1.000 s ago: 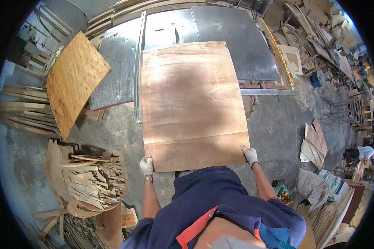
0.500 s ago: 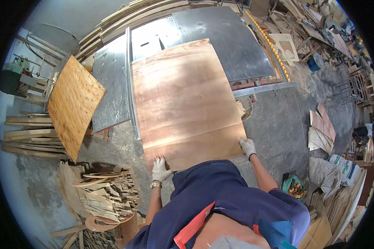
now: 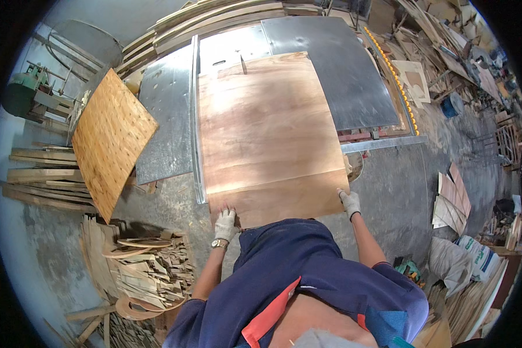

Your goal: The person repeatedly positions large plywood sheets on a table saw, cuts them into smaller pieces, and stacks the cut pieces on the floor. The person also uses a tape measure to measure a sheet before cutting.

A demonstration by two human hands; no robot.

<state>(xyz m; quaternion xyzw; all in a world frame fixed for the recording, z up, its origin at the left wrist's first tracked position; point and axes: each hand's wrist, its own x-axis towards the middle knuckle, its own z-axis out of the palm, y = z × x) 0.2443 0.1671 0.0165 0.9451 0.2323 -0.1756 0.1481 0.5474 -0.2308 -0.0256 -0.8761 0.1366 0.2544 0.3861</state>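
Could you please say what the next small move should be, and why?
Probably ease the plywood sheet straight forward: the left hand and right hand are at its near corners, its left edge runs alongside the metal rail, and a dark blade-like fin shows at its far edge.

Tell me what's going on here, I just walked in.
Someone in a dark blue shirt is handling a large wooden sheet. The left hand, gloved, has its fingers on top near the closest left corner; the right hand, also gloved, grips the right edge near the other close corner. The sheet lies partly over a metal tabletop, its left edge alongside a metal rail, and its near end reaches out past the table toward the person.
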